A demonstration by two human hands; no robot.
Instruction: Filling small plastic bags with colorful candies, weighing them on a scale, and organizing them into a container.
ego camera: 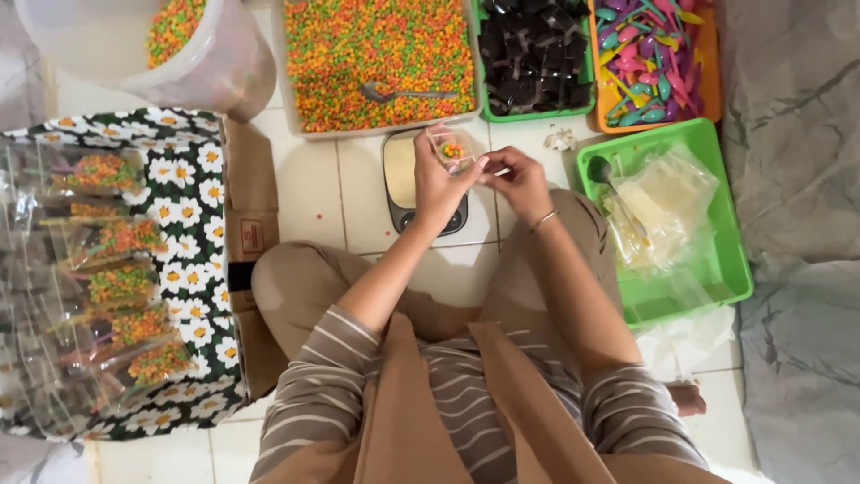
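Top of the frame, centre, both hands meet over a small kitchen scale (400, 170) that sits on the tiled floor (313, 188). The left hand (436, 184) has its grip closed around a small clear bag (451, 148) with a pinch of orange and green candy in the bottom. The right hand (518, 182) comes in from the right, its grip narrow, fingertips pinched at the bag's edge, a thin bangle on the wrist. The bag is held up just above the scale's top right corner, touching both hands.

Right behind the scale, a big tray of candy (381, 58) fills the upper middle, a metal spoon (403, 92) lying on the heap. To the right of it, a green basket of dark wrapped pieces (535, 54), then an orange basket of small coloured plastic spoons (652, 54) in the upper right. Upper left, a clear tub (152, 49) with more candy inside.

At the right, near the right hand, a green tray (717, 242) holds a pile of empty clear bags (658, 211) and a second spoon. On the left side, a cardboard box (246, 242) lined with daisy-print cloth carries filled bags (121, 287) lined up in rows.

The person sits cross-legged, tan trousers, striped sleeves, filling the bottom centre.
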